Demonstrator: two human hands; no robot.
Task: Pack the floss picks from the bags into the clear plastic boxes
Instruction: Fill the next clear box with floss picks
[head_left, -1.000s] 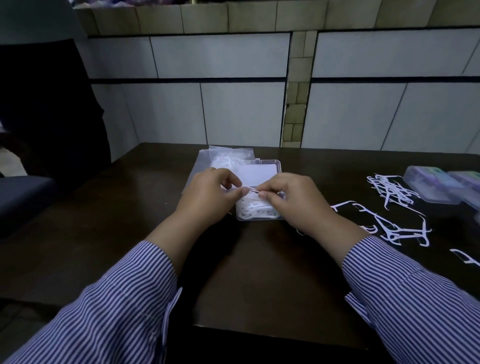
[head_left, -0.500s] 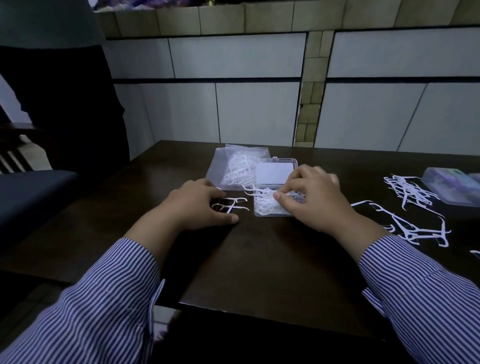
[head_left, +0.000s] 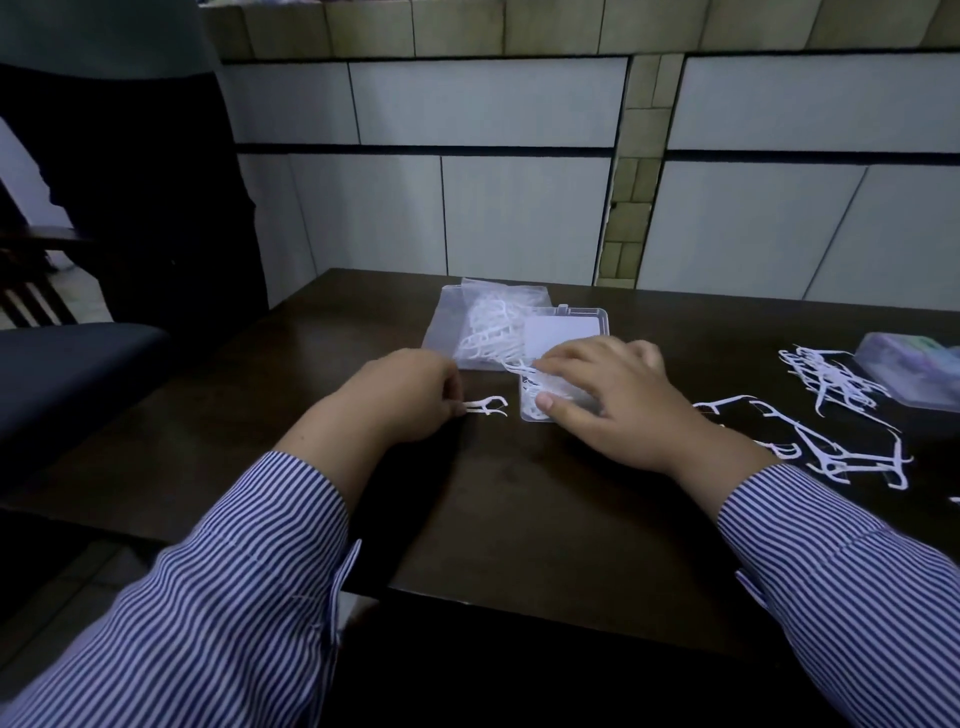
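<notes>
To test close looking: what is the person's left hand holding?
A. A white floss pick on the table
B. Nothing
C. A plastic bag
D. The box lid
A: the left hand pinches the handle end of one white floss pick lying on the dark table.

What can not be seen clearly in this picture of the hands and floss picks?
- Head view: picks in the clear box are covered by the right hand.
- Left hand fingertips are curled out of sight.
- Closed box is cut by the right edge.
- Bag count is too tangled.
</notes>
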